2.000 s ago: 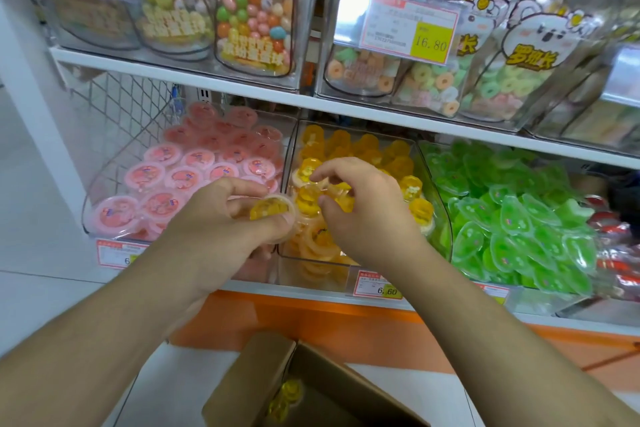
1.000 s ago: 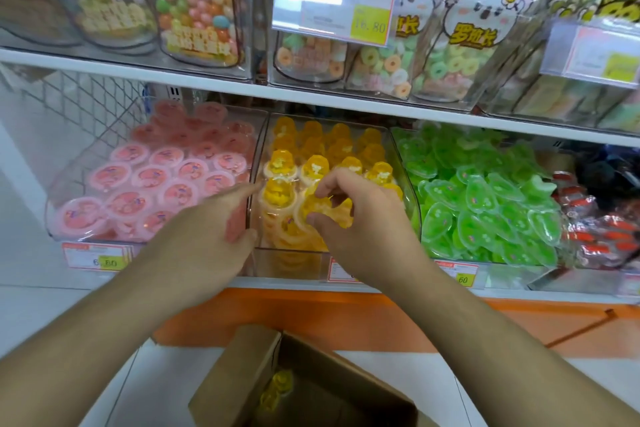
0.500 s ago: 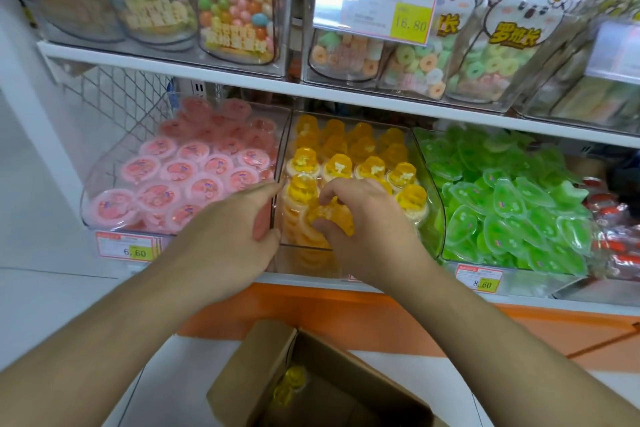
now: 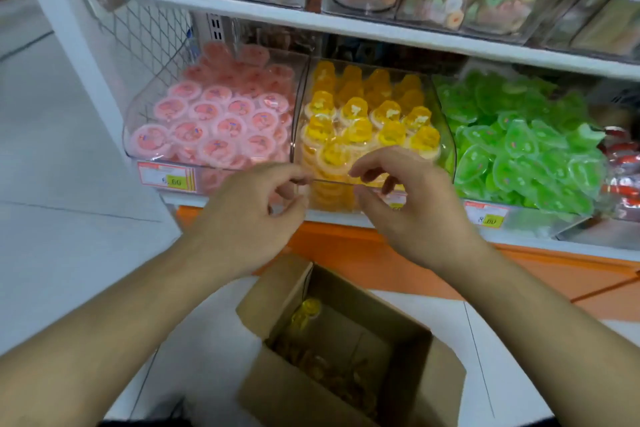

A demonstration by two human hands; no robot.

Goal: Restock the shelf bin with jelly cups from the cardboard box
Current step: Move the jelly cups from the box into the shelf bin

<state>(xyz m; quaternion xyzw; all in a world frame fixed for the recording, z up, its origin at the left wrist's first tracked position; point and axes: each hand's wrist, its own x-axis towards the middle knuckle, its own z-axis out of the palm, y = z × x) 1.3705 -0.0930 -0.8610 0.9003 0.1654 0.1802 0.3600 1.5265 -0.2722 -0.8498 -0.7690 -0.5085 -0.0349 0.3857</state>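
White shelving (image 4: 346,26) is spanning the view above an orange base panel (image 4: 346,253). A wire mesh panel (image 4: 145,35) is closing its left end, and pale floor tiles (image 4: 52,166) are stretching away leftward.

Bright, even indoor light, shadows soft and weak. Whole frame slightly soft; motion blur on price tag (image 4: 168,178). Wide-angle bending curves upper shelf edge (image 4: 346,22). Pale glare on clear bin wall (image 4: 445,135).
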